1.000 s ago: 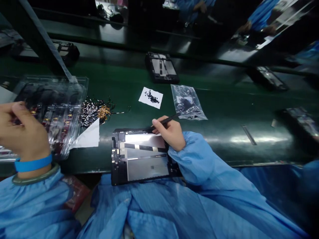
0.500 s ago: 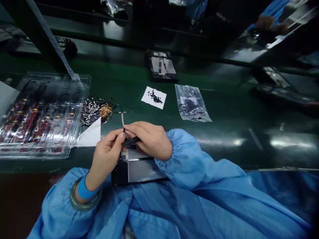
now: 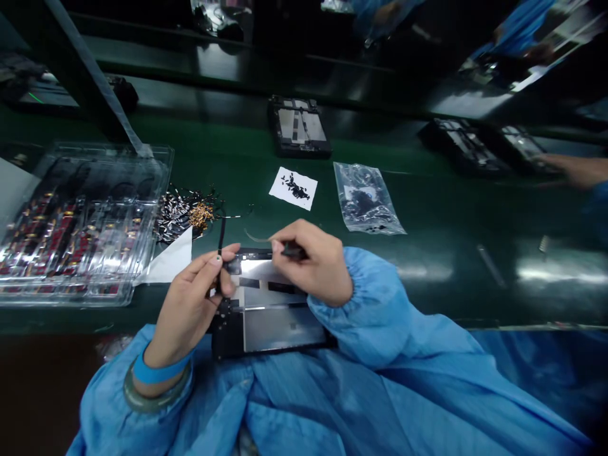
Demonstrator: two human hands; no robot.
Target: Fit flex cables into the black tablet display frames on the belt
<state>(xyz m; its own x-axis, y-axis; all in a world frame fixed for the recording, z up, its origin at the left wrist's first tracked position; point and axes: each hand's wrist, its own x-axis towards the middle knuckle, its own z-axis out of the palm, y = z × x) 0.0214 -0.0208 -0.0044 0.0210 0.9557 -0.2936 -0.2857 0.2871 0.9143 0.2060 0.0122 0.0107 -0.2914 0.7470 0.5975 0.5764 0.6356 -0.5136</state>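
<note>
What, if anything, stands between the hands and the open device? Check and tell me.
Nothing visible does. The left hand, holding a dark strip, overlaps the upper left corner of the device in view; the right hand overlaps its upper right part. The loose parts and clear bag lie beyond, off to either side.

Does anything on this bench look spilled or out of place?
Perhaps the loose heap of small parts: it sits jumbled on the green bench, beside the clear tray, with a stray strip poking out. No damage stands out.
</note>
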